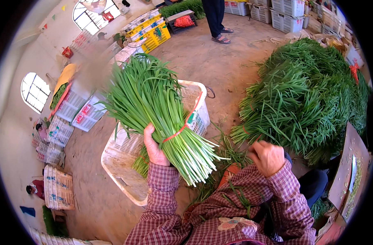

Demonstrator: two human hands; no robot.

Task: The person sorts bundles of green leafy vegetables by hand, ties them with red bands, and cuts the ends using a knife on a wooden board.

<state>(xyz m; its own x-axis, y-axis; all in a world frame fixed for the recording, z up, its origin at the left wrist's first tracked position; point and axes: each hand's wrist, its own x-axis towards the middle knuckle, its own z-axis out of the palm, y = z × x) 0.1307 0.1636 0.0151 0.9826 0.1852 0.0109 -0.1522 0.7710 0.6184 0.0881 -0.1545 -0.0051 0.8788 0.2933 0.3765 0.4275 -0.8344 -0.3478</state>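
A heap of long green stalks (305, 94) is lying on the right, apparently remaining to be worked through. A white crate (123, 179) is standing to its left. Over the crate, a bundle (151, 94) is looking fully tied, its leaves pointing far left, its stem ends near right. Another bunch (140, 165) is lying inside, seemingly done; any others cannot be made out. The left hand (155, 148) is grasping the bundle; the right hand (269, 158) is curling its fingers near the heap, whether gripping anything I cannot tell. A red band (175, 134) is circling the bundle's stems.
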